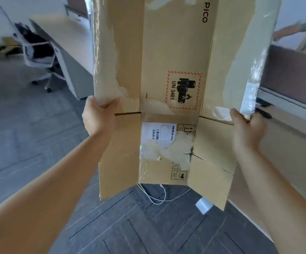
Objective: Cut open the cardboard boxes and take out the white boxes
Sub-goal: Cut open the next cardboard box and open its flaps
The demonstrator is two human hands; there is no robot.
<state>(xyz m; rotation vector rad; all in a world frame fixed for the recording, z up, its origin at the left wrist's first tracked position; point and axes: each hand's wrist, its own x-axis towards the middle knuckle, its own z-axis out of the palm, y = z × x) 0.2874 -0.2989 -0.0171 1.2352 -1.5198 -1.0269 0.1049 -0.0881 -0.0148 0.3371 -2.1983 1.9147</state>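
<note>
Both forearms reach forward; left hand (101, 114) grips the left edge of the flattened brown cardboard box (174, 70), right hand (247, 129) grips its taped right edge. Box is held up between the hands, long axis running up and away. No white boxes visible; dark floor (148, 226) below.

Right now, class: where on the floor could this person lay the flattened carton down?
Bare floor lies left of the cardboard box, between the left hand and the office chair. Under the box it is crowded: a white cord and a small white object.
</note>
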